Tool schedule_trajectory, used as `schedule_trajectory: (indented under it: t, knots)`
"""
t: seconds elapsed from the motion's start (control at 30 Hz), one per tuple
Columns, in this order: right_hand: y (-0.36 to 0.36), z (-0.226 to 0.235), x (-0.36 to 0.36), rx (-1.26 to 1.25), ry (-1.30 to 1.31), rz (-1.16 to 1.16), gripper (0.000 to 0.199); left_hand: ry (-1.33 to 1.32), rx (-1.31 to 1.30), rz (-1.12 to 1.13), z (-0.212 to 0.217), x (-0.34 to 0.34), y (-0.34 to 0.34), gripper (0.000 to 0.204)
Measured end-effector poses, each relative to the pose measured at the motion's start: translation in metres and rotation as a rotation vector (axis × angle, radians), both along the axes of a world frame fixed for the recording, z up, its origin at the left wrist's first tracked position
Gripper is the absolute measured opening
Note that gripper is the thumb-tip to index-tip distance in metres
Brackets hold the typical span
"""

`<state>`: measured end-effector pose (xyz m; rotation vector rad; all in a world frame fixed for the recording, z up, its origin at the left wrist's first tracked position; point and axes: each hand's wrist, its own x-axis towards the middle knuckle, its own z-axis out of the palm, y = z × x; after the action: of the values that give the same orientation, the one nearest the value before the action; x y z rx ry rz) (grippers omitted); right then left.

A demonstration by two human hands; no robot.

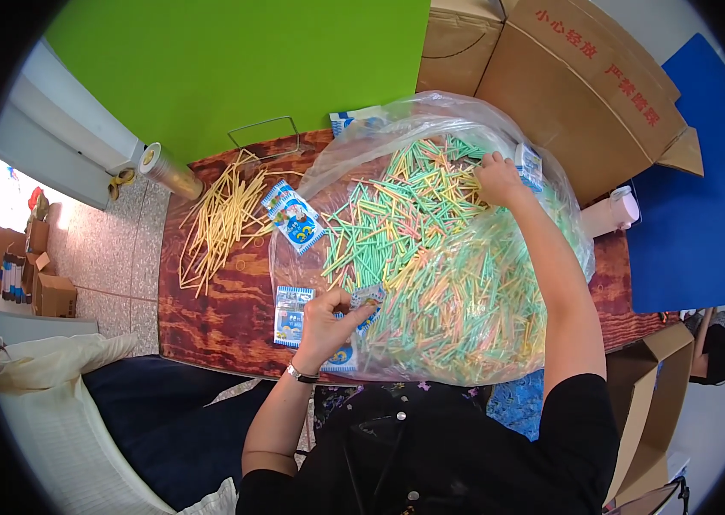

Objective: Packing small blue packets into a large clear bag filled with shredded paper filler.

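Many yellow sticks (227, 210) beside clear bag (444, 105); carton (570, 107) behind.

Bright light, black corners, fisheye-bent edges

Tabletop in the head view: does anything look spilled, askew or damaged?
The yellow sticks at the left of the table look untidy: they lie loose and crisscrossed outside the clear plastic bag that holds the multicoloured sticks. Whether spilled or put there deliberately, I can't tell. No damage stands out.
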<state>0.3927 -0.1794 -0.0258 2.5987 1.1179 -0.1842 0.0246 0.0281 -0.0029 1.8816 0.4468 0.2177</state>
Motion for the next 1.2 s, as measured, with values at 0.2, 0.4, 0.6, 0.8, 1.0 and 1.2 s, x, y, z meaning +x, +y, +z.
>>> schedule_trajectory:
  t: [0.2, 0.4, 0.6, 0.8, 1.0, 1.2]
  knots:
    - [-0.012, -0.022, -0.002, 0.165, 0.013, -0.01, 0.023, -0.051, 0.018, -0.017, -0.004, 0.001, -0.003, 0.028]
    - [-0.011, 0.005, -0.013, 0.294, 0.021, 0.044, 0.015, 0.007, 0.001, -0.022, -0.003, -0.004, -0.001, 0.023]
    - [-0.017, 0.049, -0.041, 0.839, 1.163, -0.264, 0.023, -0.044, -0.104, -0.032, -0.004, 0.005, -0.006, 0.014]
    - [-0.014, 0.059, -0.116, 0.855, 1.615, -0.362, 0.022, -0.287, -0.774, -0.047, 0.011, 0.064, -0.019, 0.026]
    - [-0.014, 0.036, -0.162, 0.96, 2.036, -0.347, 0.032, -0.207, -0.941, -0.344, 0.018, 0.103, -0.034, 0.029]
    - [-0.018, 0.036, -0.178, 0.924, 1.919, -0.468, 0.034, -0.055, -0.695, -0.548, 0.017, 0.094, -0.029, 0.032]
